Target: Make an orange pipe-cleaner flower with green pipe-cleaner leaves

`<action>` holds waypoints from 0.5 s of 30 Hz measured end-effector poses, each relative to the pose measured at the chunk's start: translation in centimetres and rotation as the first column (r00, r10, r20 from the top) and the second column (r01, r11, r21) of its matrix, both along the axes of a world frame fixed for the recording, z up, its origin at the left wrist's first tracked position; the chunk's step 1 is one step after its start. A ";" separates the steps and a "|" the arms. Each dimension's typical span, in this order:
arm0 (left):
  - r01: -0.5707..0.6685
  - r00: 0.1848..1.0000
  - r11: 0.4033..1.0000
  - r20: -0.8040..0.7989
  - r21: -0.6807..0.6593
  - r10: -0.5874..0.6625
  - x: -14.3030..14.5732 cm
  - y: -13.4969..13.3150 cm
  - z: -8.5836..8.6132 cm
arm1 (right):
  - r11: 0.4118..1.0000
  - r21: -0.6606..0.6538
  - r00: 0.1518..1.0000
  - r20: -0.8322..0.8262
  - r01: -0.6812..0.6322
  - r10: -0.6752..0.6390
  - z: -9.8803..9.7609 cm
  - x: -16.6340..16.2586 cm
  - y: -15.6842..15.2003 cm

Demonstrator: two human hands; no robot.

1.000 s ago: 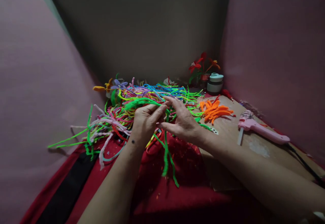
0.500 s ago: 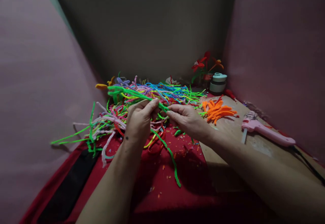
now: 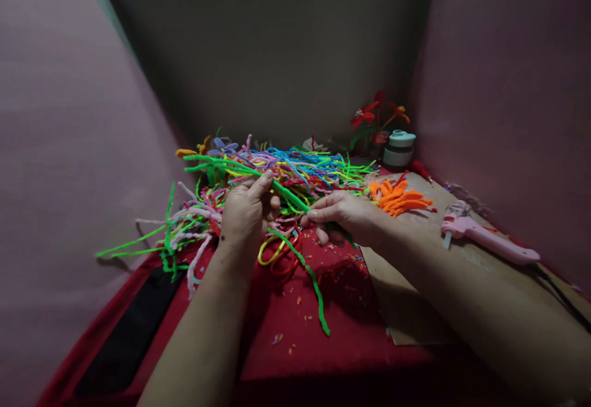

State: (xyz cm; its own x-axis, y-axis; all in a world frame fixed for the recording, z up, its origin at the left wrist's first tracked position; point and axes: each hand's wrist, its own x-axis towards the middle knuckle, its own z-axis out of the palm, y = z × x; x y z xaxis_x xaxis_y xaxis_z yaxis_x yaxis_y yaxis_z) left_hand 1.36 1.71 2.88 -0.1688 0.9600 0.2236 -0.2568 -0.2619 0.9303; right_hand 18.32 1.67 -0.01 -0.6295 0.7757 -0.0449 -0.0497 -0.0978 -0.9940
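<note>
Through the head camera I see the left hand [image 3: 245, 210] grasping fuzzy green stems [image 3: 290, 195] at mid-frame while the right hand [image 3: 339, 213] pinches their lower right; orange strips [image 3: 399, 199] sit right of centre, a pink glue gun [image 3: 492, 242] farther right.

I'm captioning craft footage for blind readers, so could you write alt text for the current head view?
A person's left hand and right hand hold a bunch of green pipe cleaners above a red cloth. Beyond is a multicoloured pipe-cleaner heap; to the right, orange pipe-cleaner pieces and a pink glue gun lie on a brown board.
</note>
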 end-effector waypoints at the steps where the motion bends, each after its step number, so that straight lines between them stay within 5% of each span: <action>1: 0.041 0.999 0.999 0.012 -0.024 -0.041 -0.1 0.1 0.0 | 1.000 -0.017 1.000 -0.003 -0.001 0.001 -0.1 0.0 0.1; 8: 0.078 0.996 0.992 0.038 -0.100 -0.075 -0.5 0.2 0.1 | 0.979 -0.146 0.989 -0.060 -0.142 0.134 -1.0 -0.1 0.4; 15: -0.092 0.996 0.996 0.000 -0.013 0.092 -1.4 0.6 0.3 | 0.964 -0.202 0.984 0.021 -0.170 0.178 -0.8 -0.6 -0.1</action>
